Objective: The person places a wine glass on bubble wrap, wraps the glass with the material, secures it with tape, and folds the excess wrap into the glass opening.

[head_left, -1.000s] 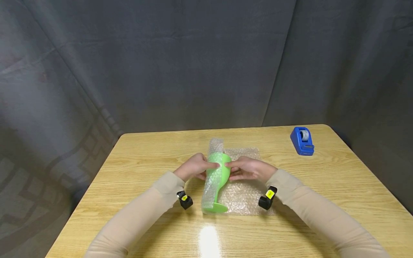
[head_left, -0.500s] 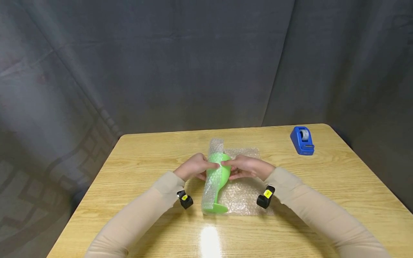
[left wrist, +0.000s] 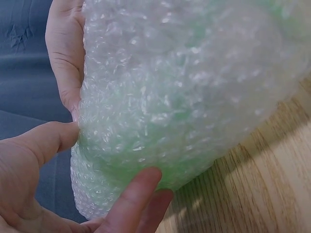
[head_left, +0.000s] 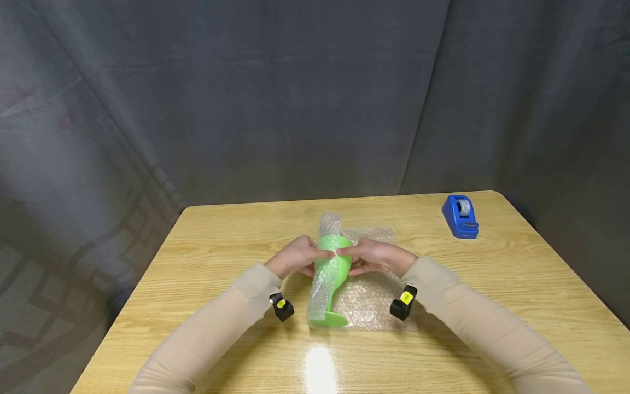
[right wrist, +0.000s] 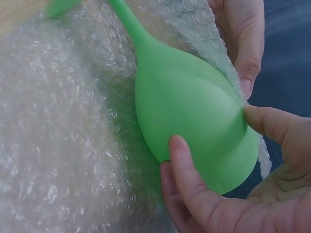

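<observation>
Mid-frame, part-curled right hand [head_left: 378, 256] is gripping cup [head_left: 343, 268], thumb [right wrist: 266, 120] now reaching wrap [head_left: 366, 306] edge. Part-curled left hand [head_left: 297, 255] is pinching wrap to cup, seemingly steadying both.

On the table [head_left: 221, 246], the goblet [head_left: 343, 269] is between the left hand [head_left: 297, 256] and the right hand [head_left: 379, 256], with bubble wrap [head_left: 364, 303] under it and over its left side. The tape dispenser [head_left: 459, 220] stands farther back, to the right.

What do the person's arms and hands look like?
The sleeves are long, plain and beige. A small black camera with a yellow label sits near the end of each one. The left hand and right hand are bare, without gloves.
</observation>
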A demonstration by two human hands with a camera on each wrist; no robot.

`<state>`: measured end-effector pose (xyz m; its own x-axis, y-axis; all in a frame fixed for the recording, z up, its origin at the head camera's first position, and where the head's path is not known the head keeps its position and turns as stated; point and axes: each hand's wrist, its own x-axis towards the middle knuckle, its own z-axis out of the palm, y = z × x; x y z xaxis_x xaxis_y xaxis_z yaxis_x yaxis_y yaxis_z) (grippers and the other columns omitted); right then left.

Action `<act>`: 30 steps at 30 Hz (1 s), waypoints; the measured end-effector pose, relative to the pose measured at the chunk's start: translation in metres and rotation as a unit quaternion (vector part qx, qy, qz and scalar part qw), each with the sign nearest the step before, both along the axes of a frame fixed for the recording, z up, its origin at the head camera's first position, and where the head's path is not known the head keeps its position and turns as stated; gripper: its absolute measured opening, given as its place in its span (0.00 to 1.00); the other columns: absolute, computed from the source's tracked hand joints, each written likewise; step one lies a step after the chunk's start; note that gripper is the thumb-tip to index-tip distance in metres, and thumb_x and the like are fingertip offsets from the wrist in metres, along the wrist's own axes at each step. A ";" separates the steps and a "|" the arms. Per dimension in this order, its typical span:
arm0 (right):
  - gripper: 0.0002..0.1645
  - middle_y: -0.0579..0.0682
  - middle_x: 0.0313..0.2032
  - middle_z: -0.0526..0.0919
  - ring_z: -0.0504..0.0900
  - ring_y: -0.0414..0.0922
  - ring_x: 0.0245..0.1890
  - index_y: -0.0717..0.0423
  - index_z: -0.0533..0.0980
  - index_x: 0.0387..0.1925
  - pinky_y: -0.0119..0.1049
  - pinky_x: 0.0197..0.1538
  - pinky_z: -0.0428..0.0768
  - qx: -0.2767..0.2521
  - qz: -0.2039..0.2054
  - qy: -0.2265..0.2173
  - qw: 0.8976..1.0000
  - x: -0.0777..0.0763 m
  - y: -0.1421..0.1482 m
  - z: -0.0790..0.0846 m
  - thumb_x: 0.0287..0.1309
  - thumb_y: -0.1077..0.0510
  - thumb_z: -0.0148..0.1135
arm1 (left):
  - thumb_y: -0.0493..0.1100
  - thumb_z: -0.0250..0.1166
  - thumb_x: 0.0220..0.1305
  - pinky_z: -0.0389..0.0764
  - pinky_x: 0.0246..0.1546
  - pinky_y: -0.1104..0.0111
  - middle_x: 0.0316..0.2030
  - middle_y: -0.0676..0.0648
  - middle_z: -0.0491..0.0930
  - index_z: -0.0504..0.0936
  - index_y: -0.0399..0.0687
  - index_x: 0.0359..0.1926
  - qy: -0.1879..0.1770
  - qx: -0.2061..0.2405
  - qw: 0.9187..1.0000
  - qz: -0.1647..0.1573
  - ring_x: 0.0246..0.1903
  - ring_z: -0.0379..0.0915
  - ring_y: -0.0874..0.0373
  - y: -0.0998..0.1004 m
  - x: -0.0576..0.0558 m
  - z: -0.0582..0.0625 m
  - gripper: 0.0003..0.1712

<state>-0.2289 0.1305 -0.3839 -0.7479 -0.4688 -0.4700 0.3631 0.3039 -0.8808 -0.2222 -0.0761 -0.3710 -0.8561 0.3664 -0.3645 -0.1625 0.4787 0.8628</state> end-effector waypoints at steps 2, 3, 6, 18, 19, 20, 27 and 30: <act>0.21 0.51 0.31 0.78 0.81 0.41 0.30 0.73 0.73 0.46 0.35 0.48 0.85 -0.001 0.002 0.001 1.000 0.000 0.000 0.000 0.69 0.55 0.53 | 0.46 0.67 0.61 0.87 0.35 0.62 0.24 0.48 0.77 0.76 0.39 0.24 0.002 -0.003 1.000 0.006 0.23 0.78 0.58 0.000 0.000 0.000 0.16; 0.20 0.51 0.31 0.78 0.81 0.41 0.30 0.73 0.73 0.45 0.35 0.47 0.85 -0.002 0.002 0.001 1.000 0.000 0.000 0.000 0.69 0.55 0.53 | 0.46 0.68 0.61 0.87 0.35 0.61 0.27 0.47 0.78 0.76 0.39 0.25 0.002 -0.004 1.000 0.009 0.25 0.80 0.56 0.001 0.000 0.000 0.16; 0.19 0.51 0.31 0.78 0.81 0.41 0.29 0.72 0.74 0.44 0.34 0.46 0.85 -0.002 0.002 0.002 1.000 0.000 0.001 0.000 0.69 0.55 0.53 | 0.46 0.68 0.61 0.87 0.35 0.61 0.29 0.46 0.78 0.74 0.40 0.25 0.002 -0.006 1.000 0.014 0.27 0.81 0.55 0.001 0.000 -0.001 0.17; 0.18 0.51 0.30 0.79 0.81 0.41 0.30 0.71 0.74 0.43 0.35 0.46 0.85 -0.001 -0.001 0.005 1.000 -0.001 0.000 -0.002 0.69 0.55 0.53 | 0.49 0.63 0.66 0.86 0.41 0.62 0.36 0.43 0.82 0.80 0.31 0.40 -0.045 0.040 0.998 -0.002 0.33 0.82 0.55 -0.010 -0.007 -0.009 0.20; 0.18 0.51 0.30 0.79 0.81 0.41 0.30 0.71 0.74 0.43 0.35 0.46 0.85 -0.002 -0.001 0.006 1.000 -0.001 0.000 -0.002 0.69 0.55 0.53 | 0.49 0.62 0.66 0.86 0.42 0.62 0.37 0.42 0.82 0.81 0.30 0.41 -0.047 0.041 0.998 -0.005 0.34 0.82 0.55 -0.011 -0.007 -0.010 0.21; 0.18 0.51 0.30 0.79 0.81 0.41 0.30 0.71 0.74 0.43 0.35 0.46 0.85 -0.002 -0.001 0.006 1.000 -0.001 0.000 -0.002 0.69 0.55 0.53 | 0.49 0.62 0.66 0.86 0.42 0.63 0.37 0.42 0.83 0.82 0.30 0.42 -0.051 0.040 0.998 -0.007 0.34 0.82 0.56 -0.011 -0.007 -0.011 0.22; 0.17 0.51 0.30 0.78 0.81 0.41 0.30 0.70 0.74 0.42 0.36 0.48 0.85 -0.006 -0.006 0.000 1.000 0.000 0.001 -0.003 0.69 0.56 0.53 | 0.53 0.62 0.66 0.85 0.43 0.63 0.35 0.45 0.84 0.82 0.33 0.44 -0.061 0.033 0.998 -0.012 0.32 0.81 0.57 -0.011 -0.008 -0.014 0.23; 0.16 0.51 0.30 0.78 0.81 0.42 0.30 0.69 0.74 0.40 0.36 0.48 0.85 -0.010 -0.009 -0.003 1.000 0.000 0.001 -0.004 0.69 0.57 0.53 | 0.55 0.62 0.65 0.86 0.43 0.62 0.34 0.45 0.84 0.82 0.35 0.43 -0.067 0.028 0.997 -0.013 0.32 0.82 0.57 -0.011 -0.009 -0.016 0.24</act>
